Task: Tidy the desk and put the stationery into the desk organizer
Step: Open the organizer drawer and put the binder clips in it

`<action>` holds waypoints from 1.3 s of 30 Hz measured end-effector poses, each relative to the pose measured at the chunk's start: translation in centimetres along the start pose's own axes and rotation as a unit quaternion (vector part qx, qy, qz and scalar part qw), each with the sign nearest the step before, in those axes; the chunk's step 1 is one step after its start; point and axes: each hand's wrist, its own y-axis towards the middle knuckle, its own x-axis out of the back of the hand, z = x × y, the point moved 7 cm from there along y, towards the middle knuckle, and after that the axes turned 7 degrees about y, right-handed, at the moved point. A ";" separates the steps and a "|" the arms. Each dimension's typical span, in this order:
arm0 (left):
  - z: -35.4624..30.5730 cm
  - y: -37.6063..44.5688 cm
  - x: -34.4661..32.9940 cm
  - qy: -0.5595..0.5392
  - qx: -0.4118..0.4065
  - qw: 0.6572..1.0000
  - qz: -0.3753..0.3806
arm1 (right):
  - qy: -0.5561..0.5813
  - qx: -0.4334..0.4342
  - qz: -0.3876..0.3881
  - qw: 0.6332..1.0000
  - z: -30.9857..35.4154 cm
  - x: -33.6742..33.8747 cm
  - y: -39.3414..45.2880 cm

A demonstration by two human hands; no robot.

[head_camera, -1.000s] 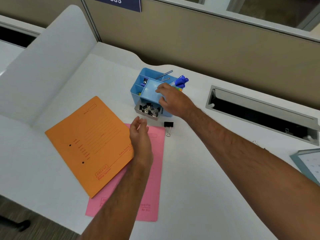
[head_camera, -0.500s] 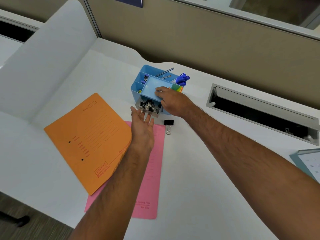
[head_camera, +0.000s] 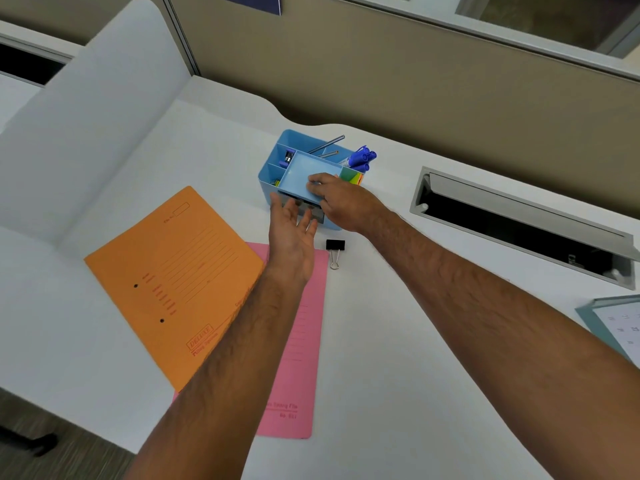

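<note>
A blue desk organizer [head_camera: 273, 168] stands at the back of the white desk, with blue markers [head_camera: 362, 158], metal pens [head_camera: 327, 143] and colourful sticky notes [head_camera: 349, 175] in it. Its grey drawer [head_camera: 318, 215] at the bottom front is almost fully in. My left hand [head_camera: 291, 237] has straight fingers pressing against the drawer front. My right hand [head_camera: 343, 202] rests on the organizer's top front corner, fingers lying over the tray's edge. A black binder clip [head_camera: 335, 245] lies loose on the desk just in front of the organizer.
An orange folder [head_camera: 173, 278] overlaps a pink folder [head_camera: 301, 341] on the near left. A white divider panel [head_camera: 86, 133] rises at the left. An open cable slot [head_camera: 519, 230] sits at the right, and a desk calendar [head_camera: 620, 327] at the far right edge.
My left hand moved forward from above the folders to the drawer front, and the drawer with its binder clips slid in. My right hand shifted slightly along the organizer's top.
</note>
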 end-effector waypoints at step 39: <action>3.9 6.7 3.1 -0.007 0.087 0.995 -0.042 | 0.045 -0.005 -0.017 0.999 -1.7 0.0 1.2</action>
